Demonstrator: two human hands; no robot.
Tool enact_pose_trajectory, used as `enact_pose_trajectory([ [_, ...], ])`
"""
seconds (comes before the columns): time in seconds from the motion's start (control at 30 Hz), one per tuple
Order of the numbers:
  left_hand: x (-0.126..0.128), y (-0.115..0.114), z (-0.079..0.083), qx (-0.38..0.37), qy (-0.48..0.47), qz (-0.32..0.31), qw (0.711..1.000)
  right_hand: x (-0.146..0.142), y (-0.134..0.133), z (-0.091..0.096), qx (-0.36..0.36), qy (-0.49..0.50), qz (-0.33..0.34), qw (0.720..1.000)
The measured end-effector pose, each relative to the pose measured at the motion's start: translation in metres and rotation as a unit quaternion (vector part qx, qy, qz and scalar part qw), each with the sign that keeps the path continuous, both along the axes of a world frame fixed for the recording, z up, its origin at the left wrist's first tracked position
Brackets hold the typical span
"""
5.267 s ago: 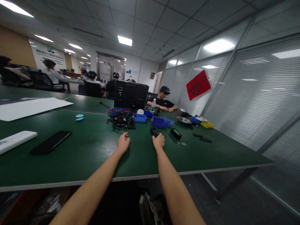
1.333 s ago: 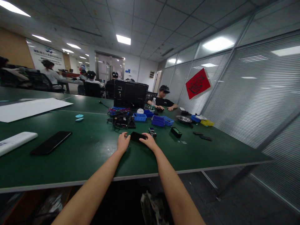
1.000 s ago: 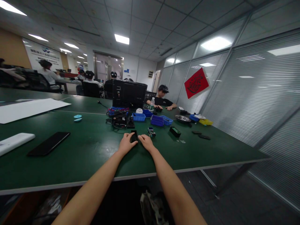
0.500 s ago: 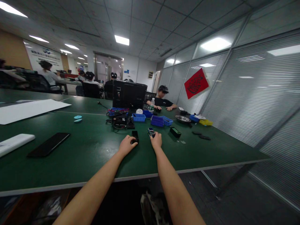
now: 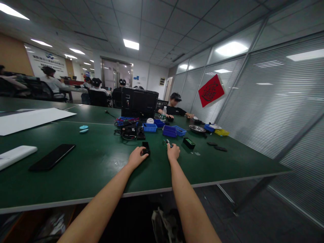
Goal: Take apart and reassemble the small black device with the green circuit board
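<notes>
My left hand is closed around the near end of a small black open-topped case on the green table. A short way to its right, my right hand grips a small electronic part that looks like a circuit board, with light and greenish bits; the fingers cover much of it. Right of that hand lies a black box with a green inside or top. Small clear scraps lie just in front of the box.
Blue bins, black devices with cables and a monitor stand beyond my hands. A metal bowl sits at right, near flat black pieces. At left lies a black slab. A person sits across the table.
My right hand has shifted right with the electronic part, which is now turned and tilted differently. My left hand stays on the black case. The person opposite has reached one hand toward the right.
</notes>
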State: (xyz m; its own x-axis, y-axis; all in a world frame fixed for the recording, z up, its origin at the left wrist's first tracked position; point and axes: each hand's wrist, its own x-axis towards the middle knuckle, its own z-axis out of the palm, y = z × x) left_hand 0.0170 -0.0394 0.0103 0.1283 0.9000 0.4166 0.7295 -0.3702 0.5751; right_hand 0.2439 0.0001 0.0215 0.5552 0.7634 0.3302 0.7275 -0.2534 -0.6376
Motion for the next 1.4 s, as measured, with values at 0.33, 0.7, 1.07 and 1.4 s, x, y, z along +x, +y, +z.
enact_pose_trajectory([
  [0.33, 0.000, 0.000, -0.001, -0.025, -0.017, -0.015, 0.999, 0.003, 0.006, -0.008, -0.042, -0.044, 0.013, 0.998],
  [0.7, 0.001, -0.001, -0.001, -0.028, -0.016, -0.012, 0.999, -0.007, 0.010, -0.005, -0.057, -0.089, -0.006, 0.994],
  [1.07, 0.000, -0.002, 0.001, -0.035, -0.015, -0.015, 0.999, 0.000, 0.011, -0.007, -0.058, -0.007, 0.084, 0.995],
  [1.4, 0.001, -0.004, 0.003, -0.052, -0.024, -0.040, 0.998, 0.002, 0.006, -0.004, -0.029, -0.028, 0.025, 0.999],
])
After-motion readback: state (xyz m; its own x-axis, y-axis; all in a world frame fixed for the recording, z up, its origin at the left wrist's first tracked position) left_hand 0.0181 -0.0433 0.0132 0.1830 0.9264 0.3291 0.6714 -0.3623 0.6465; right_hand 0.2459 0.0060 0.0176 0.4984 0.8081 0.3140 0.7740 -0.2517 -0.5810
